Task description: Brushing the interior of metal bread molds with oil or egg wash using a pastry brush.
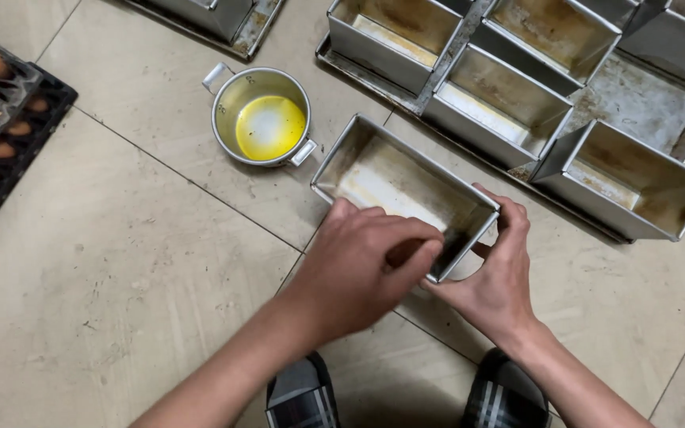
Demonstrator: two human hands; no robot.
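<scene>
Rectangular grey metal loaf tin point(406, 186) resting on beige tiled floor point(120, 277), long axis running from upper left to lower right. Near end wall directly under both hands. Left hand point(362, 265) curled over the rim, fingers apparently reaching inside; right hand point(497, 277) gripping the outer corner. Interior stained brown, dull sheen. Small steel pot of yellow liquid point(267, 123) just beside.
</scene>
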